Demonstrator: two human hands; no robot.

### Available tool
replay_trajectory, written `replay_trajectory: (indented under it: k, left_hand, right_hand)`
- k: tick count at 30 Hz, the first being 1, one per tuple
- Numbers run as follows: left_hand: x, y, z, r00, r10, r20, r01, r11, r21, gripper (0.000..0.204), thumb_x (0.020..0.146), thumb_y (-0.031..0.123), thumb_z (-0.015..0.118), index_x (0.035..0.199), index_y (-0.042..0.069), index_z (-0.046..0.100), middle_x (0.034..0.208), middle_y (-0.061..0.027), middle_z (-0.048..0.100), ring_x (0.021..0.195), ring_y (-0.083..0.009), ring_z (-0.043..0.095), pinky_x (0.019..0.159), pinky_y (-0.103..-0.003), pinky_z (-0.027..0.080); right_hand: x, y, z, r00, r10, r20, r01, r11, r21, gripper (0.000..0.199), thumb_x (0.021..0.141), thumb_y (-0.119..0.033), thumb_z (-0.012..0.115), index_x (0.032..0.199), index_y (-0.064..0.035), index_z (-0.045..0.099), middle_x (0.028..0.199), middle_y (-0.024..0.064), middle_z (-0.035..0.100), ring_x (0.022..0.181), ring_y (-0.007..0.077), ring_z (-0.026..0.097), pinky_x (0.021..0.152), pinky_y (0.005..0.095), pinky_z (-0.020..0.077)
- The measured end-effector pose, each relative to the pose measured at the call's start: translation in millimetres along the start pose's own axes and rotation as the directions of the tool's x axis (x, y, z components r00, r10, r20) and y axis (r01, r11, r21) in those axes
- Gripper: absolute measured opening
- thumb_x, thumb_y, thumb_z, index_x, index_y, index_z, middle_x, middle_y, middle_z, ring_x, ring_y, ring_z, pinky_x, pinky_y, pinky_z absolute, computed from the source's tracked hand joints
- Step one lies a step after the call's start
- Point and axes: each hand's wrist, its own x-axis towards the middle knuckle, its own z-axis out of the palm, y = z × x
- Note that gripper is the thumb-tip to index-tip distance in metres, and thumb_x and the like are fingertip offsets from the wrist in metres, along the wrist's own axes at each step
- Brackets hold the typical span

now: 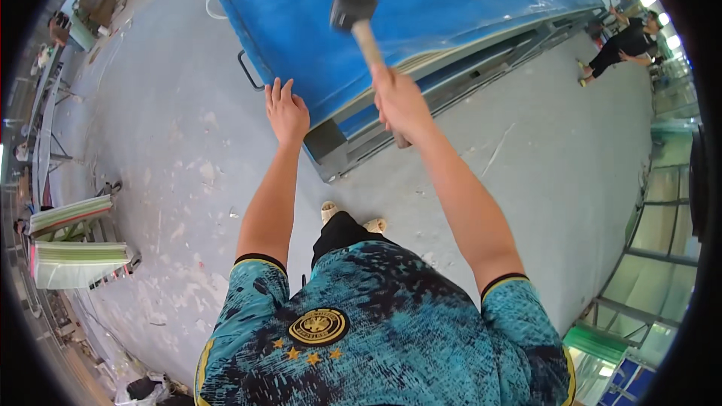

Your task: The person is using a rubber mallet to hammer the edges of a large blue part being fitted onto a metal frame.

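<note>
My right hand point(402, 103) is wrapped round the wooden handle of a mallet point(353, 6) with a black head. The mallet is raised over a large panel with a blue, shiny surface point(301, 45), and its head is slightly blurred. At the panel's near left corner rests my left hand point(287, 111), fingers stretched out and touching the edge. Beside those fingers a black handle point(247, 70) sticks out from the panel's left side. Under the blue sheet a pale layer shows along the near edge, above a grey metal frame point(335, 152).
Another person point(624, 46) in dark clothes stands at the far right. Stacked sheets point(79, 263) on a rack stand at the left. Glass panels in frames point(658, 207) line the right side. Scraps and pale patches mark the grey floor point(173, 150).
</note>
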Motion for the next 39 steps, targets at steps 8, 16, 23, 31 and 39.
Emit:
replay_trajectory:
  k: [8, 16, 23, 31, 39]
  left_hand:
    - [-9, 13, -11, 0.999, -0.003, 0.035, 0.005, 0.999, -0.053, 0.038, 0.106, 0.014, 0.059, 0.14, 0.014, 0.076, 0.169, -0.0157, 0.056, 0.164, -0.0424, 0.039, 0.13, -0.055, 0.037]
    - [-3, 24, -25, 1.0, -0.001, 0.016, 0.004, 0.986, -0.165, 0.038, 0.103, 0.011, 0.062, 0.137, 0.014, 0.077, 0.169, -0.0179, 0.056, 0.163, -0.0457, 0.038, 0.13, -0.055, 0.037]
    - [11, -9, -40, 1.0, -0.018, -0.021, 0.012, 0.964, -0.266, 0.038, 0.102, 0.011, 0.063, 0.136, 0.016, 0.078, 0.168, -0.0178, 0.056, 0.164, -0.0465, 0.037, 0.13, -0.057, 0.036]
    - [28, -31, -36, 1.0, 0.001, 0.001, 0.0, 0.959, -0.284, 0.036, 0.1, 0.008, 0.064, 0.132, 0.015, 0.08, 0.165, -0.0218, 0.058, 0.162, -0.0505, 0.037, 0.132, -0.057, 0.034]
    - [27, -28, -30, 1.0, 0.003, 0.015, 0.002, 0.948, -0.319, 0.036, 0.099, 0.008, 0.065, 0.13, 0.015, 0.08, 0.165, -0.0203, 0.058, 0.161, -0.0506, 0.038, 0.131, -0.057, 0.036]
  right_hand:
    - [2, 58, -8, 0.961, -0.241, -0.133, 0.17, 0.901, -0.399, 0.052, 0.118, -0.052, 0.049, 0.11, -0.0015, 0.06, 0.091, 0.0241, 0.077, 0.085, 0.0528, 0.073, 0.074, 0.0601, 0.0551]
    - [-24, 71, -2, 0.902, -0.324, -0.286, 0.225, 0.917, -0.328, 0.051, 0.12, -0.052, 0.046, 0.117, -0.0032, 0.061, 0.085, 0.018, 0.069, 0.076, 0.0345, 0.069, 0.07, 0.0468, 0.0536]
    - [-16, -59, 3, 0.945, -0.186, -0.268, 0.216, 0.973, 0.087, 0.046, 0.12, -0.049, 0.046, 0.116, -0.0049, 0.059, 0.083, 0.0169, 0.068, 0.068, 0.0347, 0.068, 0.066, 0.0476, 0.0547]
    - [18, -36, 11, 0.953, 0.004, -0.303, -0.085, 0.963, -0.255, 0.044, 0.12, -0.048, 0.048, 0.109, -0.0062, 0.057, 0.076, 0.0077, 0.065, 0.061, 0.0146, 0.063, 0.057, 0.0349, 0.0496]
    - [33, 72, 19, 0.838, -0.387, -0.385, 0.055, 0.762, -0.645, 0.049, 0.121, -0.051, 0.043, 0.111, -0.0063, 0.06, 0.076, 0.007, 0.063, 0.059, 0.016, 0.06, 0.057, 0.0354, 0.0496]
